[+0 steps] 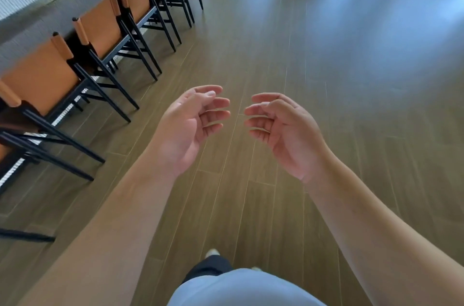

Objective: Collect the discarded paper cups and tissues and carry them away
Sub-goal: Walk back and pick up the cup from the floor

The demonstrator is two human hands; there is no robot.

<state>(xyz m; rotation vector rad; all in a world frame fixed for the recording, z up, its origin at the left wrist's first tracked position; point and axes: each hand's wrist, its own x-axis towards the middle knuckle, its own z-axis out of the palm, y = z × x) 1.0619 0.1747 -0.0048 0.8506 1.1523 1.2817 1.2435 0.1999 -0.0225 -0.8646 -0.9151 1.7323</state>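
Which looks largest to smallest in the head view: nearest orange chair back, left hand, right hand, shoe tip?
1. Nearest orange chair back.
2. Left hand and right hand: look alike, unranked; nearness to the camera enlarges both.
3. Shoe tip, mostly hidden.

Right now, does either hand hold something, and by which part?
Nothing is held. The left hand and the right hand are both empty, fingers loosely curled, palms facing each other above the wooden floor.

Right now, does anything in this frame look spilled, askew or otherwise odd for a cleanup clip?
Nothing is spilled or askew. The orange-backed chairs stand in an even row on the wooden floor. One oddity: no cups or tissues show, and both the left hand and right hand hold nothing.
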